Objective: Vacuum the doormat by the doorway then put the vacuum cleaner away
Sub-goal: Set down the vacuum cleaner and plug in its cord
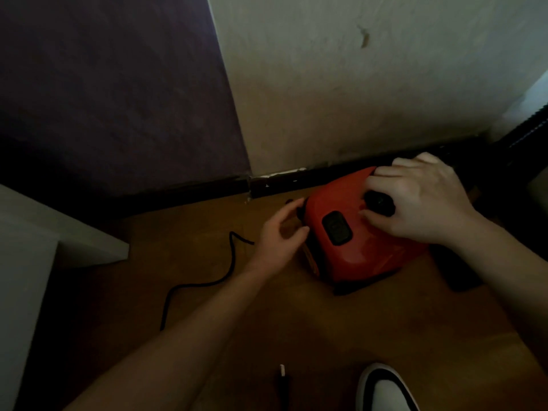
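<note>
A red canister vacuum cleaner (350,244) sits on the wooden floor close to the dark skirting board. Its top carries a black oval button (336,228). My right hand (421,200) rests on the vacuum's top, fingers curled around its black handle (379,203). At the vacuum's left end my left hand (280,234) holds the black power cord (225,271) where it enters the body. The cord snakes left and down over the floor. Its plug (281,373) lies near the bottom edge. The doormat is not in view.
A white wall (355,84) meets a purple wall (112,84) at a corner behind the vacuum. White furniture (35,241) stands at the left. A black ribbed hose (530,126) runs at the right edge. My white shoe (385,390) is at the bottom.
</note>
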A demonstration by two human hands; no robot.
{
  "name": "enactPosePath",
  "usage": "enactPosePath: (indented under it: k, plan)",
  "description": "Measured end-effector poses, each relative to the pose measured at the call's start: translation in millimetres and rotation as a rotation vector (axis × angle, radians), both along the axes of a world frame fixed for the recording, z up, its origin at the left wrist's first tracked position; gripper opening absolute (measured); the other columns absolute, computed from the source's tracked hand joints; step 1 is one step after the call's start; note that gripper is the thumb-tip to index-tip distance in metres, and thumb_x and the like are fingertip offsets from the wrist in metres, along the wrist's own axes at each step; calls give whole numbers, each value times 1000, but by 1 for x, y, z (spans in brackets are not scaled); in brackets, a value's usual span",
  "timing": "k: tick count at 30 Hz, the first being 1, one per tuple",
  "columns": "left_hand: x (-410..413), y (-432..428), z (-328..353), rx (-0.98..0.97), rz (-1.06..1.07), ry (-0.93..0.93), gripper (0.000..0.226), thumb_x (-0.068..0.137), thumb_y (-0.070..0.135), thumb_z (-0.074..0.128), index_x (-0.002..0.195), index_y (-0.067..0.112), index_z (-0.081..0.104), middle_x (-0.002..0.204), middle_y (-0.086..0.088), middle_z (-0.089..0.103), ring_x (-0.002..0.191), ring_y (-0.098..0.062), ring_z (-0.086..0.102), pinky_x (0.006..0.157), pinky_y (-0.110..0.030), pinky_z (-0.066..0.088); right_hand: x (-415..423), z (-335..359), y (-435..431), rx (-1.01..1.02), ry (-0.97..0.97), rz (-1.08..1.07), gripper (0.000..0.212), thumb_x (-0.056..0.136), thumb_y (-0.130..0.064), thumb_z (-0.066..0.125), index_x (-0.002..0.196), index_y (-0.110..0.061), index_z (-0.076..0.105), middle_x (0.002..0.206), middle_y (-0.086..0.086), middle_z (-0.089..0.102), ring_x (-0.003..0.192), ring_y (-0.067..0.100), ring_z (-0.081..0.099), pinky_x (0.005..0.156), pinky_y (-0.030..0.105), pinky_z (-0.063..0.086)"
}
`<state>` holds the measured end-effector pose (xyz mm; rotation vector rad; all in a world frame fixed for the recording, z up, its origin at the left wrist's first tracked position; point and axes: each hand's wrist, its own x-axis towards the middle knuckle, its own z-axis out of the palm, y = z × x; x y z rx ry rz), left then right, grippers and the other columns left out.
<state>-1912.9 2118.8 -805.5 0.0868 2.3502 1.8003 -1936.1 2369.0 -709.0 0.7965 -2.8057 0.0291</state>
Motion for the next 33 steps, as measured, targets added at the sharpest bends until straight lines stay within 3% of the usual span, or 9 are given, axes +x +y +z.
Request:
enactPosePath:
  k: [4,10,13,17,19,23,26,31,33]
  plan:
    - [9,-7,8,-338,-138,302,44,88,22,63,132,19,61,131,1,61,121,-9,55,102,-27,46,1,2,-1,24,-3,-21,29,77,-50,76,88,-25,66,81,-6,64,80,27,62,74,36,37]
    - [16,-21,21,-697,-241,365,34,83,39,53,114,26,55,101,10,46,97,-7,47,84,-35,40,2,5,-3,34,-17,-35,31,75,-50,77,89,-24,69,82,-5,65,82,27,64,76,38,41]
    - [22,-30,22,-875,-302,328,31,86,42,57,113,27,52,100,7,32,96,-10,35,83,-34,30,3,5,-3,36,-15,-42,30,76,-50,76,88,-23,69,81,-6,64,81,27,63,76,38,40]
    - [25,-41,27,-985,-358,544,30,83,49,53,95,25,65,102,4,30,98,-12,31,85,-35,25,3,5,-3,47,-8,-38,30,77,-51,73,88,-23,69,81,-5,64,82,27,63,75,36,36]
    - [24,-40,29,-903,-418,517,32,86,47,55,97,22,70,105,3,40,102,-13,39,91,-33,29,3,5,-3,49,-5,-40,31,77,-51,72,88,-23,69,82,-4,65,83,27,64,75,35,35]
    - [31,-23,26,-627,-460,132,24,93,40,65,106,20,70,105,9,53,95,-4,51,78,-20,40,3,5,-3,38,2,-40,31,77,-50,75,88,-22,69,82,-3,66,82,28,64,74,36,36]
    - [39,-14,15,-404,-373,-83,21,93,37,67,108,22,69,107,13,64,97,1,58,81,-19,46,4,4,-2,42,-1,-43,31,77,-51,74,89,-22,69,82,-4,66,83,28,64,75,37,36]
    - [53,-3,3,-97,-210,-229,22,99,26,61,83,13,71,69,9,63,60,2,56,61,-14,42,4,5,-3,25,5,-35,32,75,-48,79,90,-21,69,82,-3,66,83,29,65,76,38,40]
    - [58,2,2,-53,-165,-299,29,101,25,57,80,13,72,62,10,62,58,-3,54,58,-14,40,4,5,-3,30,5,-34,31,76,-48,78,90,-22,70,83,-3,66,84,29,65,76,38,40]
